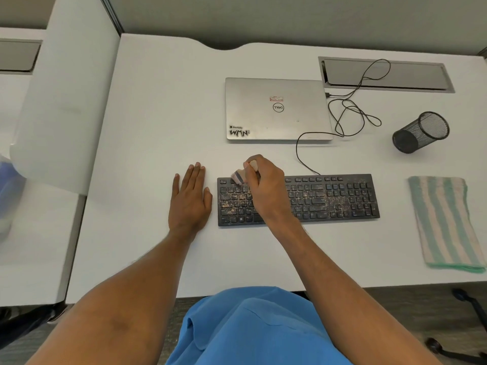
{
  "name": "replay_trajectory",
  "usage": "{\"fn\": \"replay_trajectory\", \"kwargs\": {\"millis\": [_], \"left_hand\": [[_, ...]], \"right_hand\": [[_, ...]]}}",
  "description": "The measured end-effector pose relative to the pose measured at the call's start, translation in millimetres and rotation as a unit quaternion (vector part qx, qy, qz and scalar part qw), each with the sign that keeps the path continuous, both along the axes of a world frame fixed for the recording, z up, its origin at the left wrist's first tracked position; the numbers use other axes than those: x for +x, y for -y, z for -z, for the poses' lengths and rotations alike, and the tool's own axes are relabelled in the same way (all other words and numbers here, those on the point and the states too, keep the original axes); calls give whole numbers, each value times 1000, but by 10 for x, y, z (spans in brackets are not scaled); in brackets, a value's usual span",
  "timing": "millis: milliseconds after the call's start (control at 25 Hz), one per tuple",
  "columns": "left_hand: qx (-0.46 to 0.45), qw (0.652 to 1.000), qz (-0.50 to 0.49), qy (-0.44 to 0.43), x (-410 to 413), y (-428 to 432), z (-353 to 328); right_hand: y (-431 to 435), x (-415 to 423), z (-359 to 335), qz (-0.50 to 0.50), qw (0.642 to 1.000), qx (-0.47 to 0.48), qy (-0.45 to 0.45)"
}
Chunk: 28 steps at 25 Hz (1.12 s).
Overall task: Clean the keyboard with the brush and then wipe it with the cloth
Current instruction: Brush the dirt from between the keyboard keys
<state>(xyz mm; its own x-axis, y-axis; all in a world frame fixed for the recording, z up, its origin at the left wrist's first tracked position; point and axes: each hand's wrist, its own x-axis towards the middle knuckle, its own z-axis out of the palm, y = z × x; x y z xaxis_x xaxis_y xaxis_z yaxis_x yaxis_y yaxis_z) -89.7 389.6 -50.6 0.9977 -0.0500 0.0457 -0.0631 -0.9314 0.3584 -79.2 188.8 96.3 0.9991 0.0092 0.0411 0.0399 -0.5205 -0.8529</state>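
The left hand [189, 198] lies flat on the white table [158, 127], fingers straight and close together, pointing away from the person. It holds nothing and sits just beside the keyboard's left end; whether the thumb touches the edge I cannot tell.

Next comes the brush [238, 177], over the far-left corner of the keyboard [329, 198]. The right hand [266, 185] grips it with fingers curled round the pale handle, the arm reaching across the keyboard's left third. The brush is blurred, but its long axis seems to slant from the handle end up in the fingers down and leftward to the bristles, which point at the top row of keys.

That is the relation the coming stroke turns on, as I judge it: the keyboard's long axis runs left to right across the table, and nearly all of it lies to the right of the bristles. Pale specks cover the keys, thickest in the left block and again right of centre, so the brushing looks barely begun.

Furthest right, well apart from the keyboard, the striped cloth [445, 222] lies folded flat, its long axis running towards and away from the person — nearer the right hand than the left, and untouched.
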Motion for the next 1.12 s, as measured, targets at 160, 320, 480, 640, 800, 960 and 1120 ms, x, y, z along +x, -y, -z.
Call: {"fn": "replay_trajectory", "kwargs": {"millis": [160,320,480,640,800,960,1120], "left_hand": [[-3,1000,-2,-1,4,2,-12],[-3,1000,0,-3,7,5,-15],[-6,1000,0,0,-2,3,-17],[-10,1000,-1,3,-5,7,-12],[1,1000,-1,-3,0,14,-20],[2,1000,0,-7,-3,10,-29],[0,1000,2,-1,0,9,-38]], "right_hand": [[-9,-1,82,-5,1000,-24,-5],[-8,6,105,-20,999,-46,-13],[-9,5,96,-9,1000,-20,5],[0,8,111,-22,998,-58,-8],[7,-8,2,-14,1000,-21,1],[10,6,108,-26,996,-84,4],[47,43,116,-52,988,-144,-10]]}}
